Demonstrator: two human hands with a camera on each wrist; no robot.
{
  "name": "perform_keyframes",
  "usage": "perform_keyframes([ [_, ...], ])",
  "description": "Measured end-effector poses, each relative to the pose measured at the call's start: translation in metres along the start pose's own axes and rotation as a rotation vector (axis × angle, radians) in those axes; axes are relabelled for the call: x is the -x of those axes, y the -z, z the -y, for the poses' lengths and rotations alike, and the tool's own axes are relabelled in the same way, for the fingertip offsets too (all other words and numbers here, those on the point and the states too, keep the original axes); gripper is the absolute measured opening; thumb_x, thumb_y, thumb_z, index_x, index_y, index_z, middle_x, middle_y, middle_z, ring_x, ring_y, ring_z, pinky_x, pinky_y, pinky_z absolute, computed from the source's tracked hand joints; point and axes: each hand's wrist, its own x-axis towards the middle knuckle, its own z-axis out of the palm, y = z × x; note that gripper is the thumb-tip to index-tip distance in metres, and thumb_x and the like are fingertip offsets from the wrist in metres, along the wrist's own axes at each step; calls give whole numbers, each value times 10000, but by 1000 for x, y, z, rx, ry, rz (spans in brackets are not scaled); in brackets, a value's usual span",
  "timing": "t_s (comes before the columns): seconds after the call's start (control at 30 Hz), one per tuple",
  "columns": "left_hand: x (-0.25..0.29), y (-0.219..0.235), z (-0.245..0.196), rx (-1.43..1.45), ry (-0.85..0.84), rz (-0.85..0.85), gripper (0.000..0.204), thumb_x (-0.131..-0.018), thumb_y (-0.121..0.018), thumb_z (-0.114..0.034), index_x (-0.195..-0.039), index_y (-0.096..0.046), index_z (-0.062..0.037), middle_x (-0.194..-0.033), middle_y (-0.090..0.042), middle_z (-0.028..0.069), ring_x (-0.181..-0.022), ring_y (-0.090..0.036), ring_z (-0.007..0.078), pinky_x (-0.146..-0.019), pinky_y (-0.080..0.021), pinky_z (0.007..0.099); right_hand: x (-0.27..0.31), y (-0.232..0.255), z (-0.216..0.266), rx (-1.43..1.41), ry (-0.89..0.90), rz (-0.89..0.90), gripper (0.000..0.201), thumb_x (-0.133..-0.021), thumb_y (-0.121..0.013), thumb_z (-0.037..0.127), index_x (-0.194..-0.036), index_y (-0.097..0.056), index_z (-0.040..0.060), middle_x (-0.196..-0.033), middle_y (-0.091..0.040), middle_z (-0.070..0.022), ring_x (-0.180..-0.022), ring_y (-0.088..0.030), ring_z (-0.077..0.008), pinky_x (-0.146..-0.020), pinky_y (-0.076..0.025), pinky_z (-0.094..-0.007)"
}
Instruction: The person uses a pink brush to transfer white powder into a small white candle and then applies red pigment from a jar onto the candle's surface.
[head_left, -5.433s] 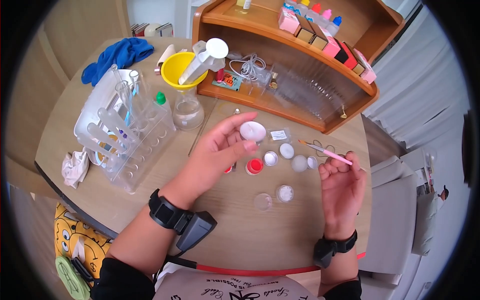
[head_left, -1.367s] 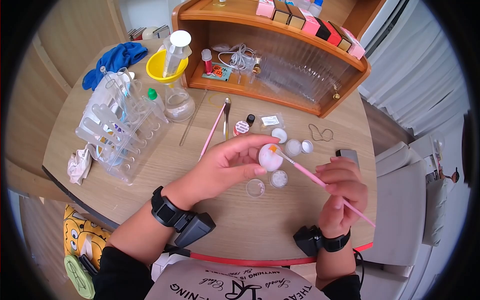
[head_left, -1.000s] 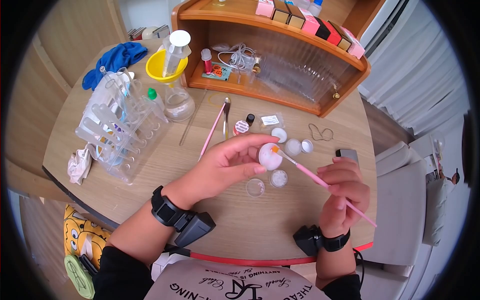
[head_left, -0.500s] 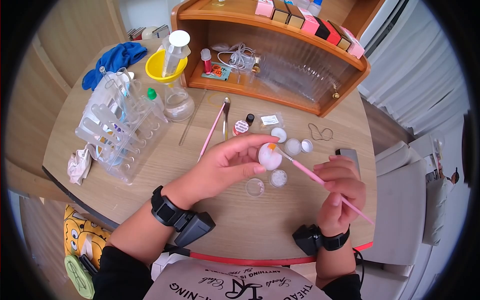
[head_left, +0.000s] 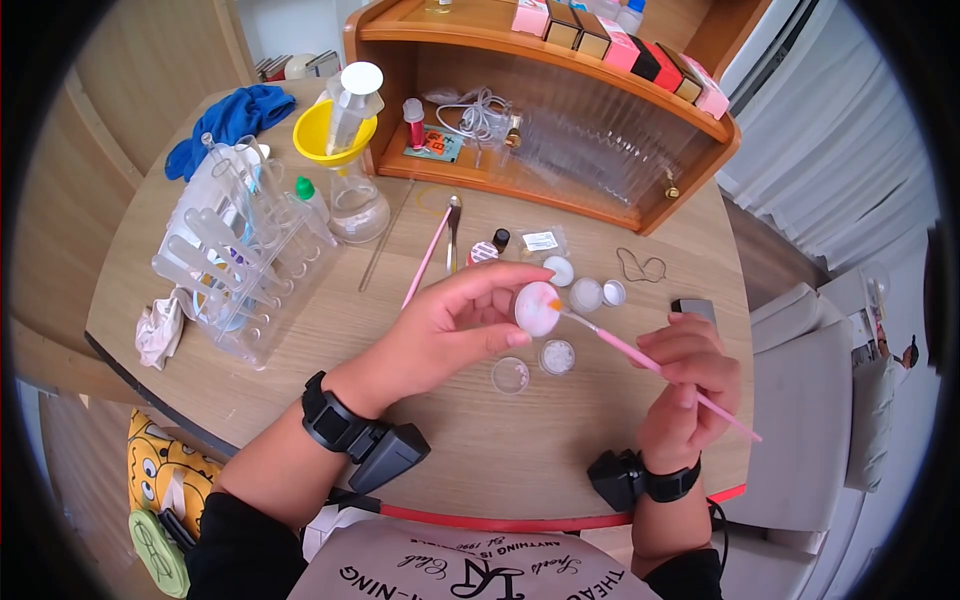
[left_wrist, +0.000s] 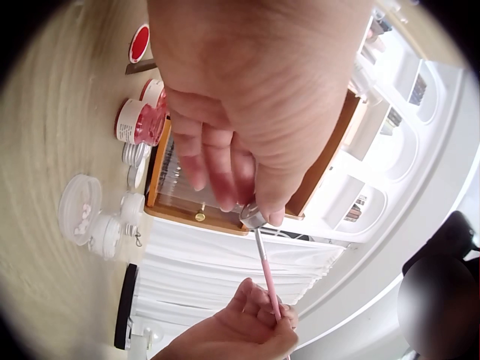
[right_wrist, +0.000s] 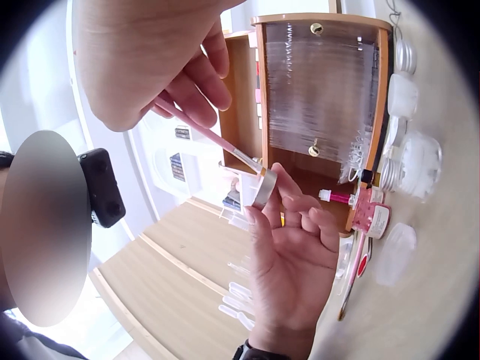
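Note:
In the head view my left hand (head_left: pixel 455 315) pinches a small round metal cup (head_left: pixel 537 310) between thumb and fingers. Its whitish, pink-tinted face is tipped up towards me, and its silvery side (right_wrist: pixel 264 191) shows in the right wrist view. My right hand (head_left: pixel 688 380) grips a pink-handled paintbrush (head_left: pixel 635 353) by its handle. The brush's orange bristles are at the cup's face. Below the cup are a clear jar of white bits (head_left: pixel 557 357) and a shallow clear lid with pink bits (head_left: pixel 510 375). Behind it lie a white lid (head_left: pixel 558 269) and a translucent jar (head_left: pixel 586 294).
A second pink brush (head_left: pixel 428 258), a red labelled jar (head_left: pixel 482 251) and a small packet (head_left: pixel 541 241) lie beyond my left hand. A test-tube rack (head_left: pixel 265 300) and a flask (head_left: pixel 358 207) with a yellow funnel stand left, a wooden cabinet (head_left: pixel 620 208) behind.
The brush, held apart from the cup in the oldest frame, has come to its face. Since then the bristles have shifted slightly across it, and the left hand has tilted the cup a little.

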Motion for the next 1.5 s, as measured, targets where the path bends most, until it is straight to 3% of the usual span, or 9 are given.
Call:
perform_keyframes([
  [0.07,0,1,0,-4,-21,-3,488,-862,-563,16,-1321,-406,-34,-1169,-532,62,-1067,-528,133,-913,-425,282,1,6,1,-82,-23,25,151,-891,-480,224,-830,-484,86,-710,-619,-83,-686,-608,-252,-770,-444,-435],
  [0.13,0,0,0,69,18,-49,515,-802,-643,-8,-1276,-441,-5,-1252,-496,92,-1158,-484,177,-991,-377,316,0,6,2,-77,-6,29,146,-892,-477,221,-832,-482,87,-711,-621,-86,-684,-607,-252,-774,-443,-435],
  [0.33,0,-2,-3,-1,59,-78,516,-777,-662,12,-1252,-461,-4,-1239,-495,96,-1157,-482,184,-991,-382,324,-1,-3,1,-14,-14,29,156,-891,-460,233,-826,-484,93,-710,-629,-93,-682,-607,-247,-783,-441,-436],
  [0.43,-1,1,1,-26,-56,-67,497,-803,-620,52,-1267,-461,-26,-1155,-530,54,-1017,-557,129,-878,-469,280,0,5,1,-45,-4,50,139,-886,-465,217,-829,-488,92,-721,-633,-93,-703,-613,-254,-789,-439,-437],
  [0.53,-1,0,-2,9,8,-93,520,-768,-663,31,-1247,-466,-7,-1218,-498,94,-1149,-485,185,-986,-388,322,-1,5,4,-70,10,53,128,-885,-470,204,-827,-491,91,-725,-636,-90,-713,-619,-258,-794,-438,-438],
  [1.5,-1,0,0,57,4,-86,499,-767,-644,71,-1215,-446,-24,-1271,-498,143,-1155,-508,197,-970,-427,326,0,1,2,-30,-1,70,137,-886,-473,213,-836,-494,88,-741,-636,-98,-708,-616,-259,-798,-444,-442],
])
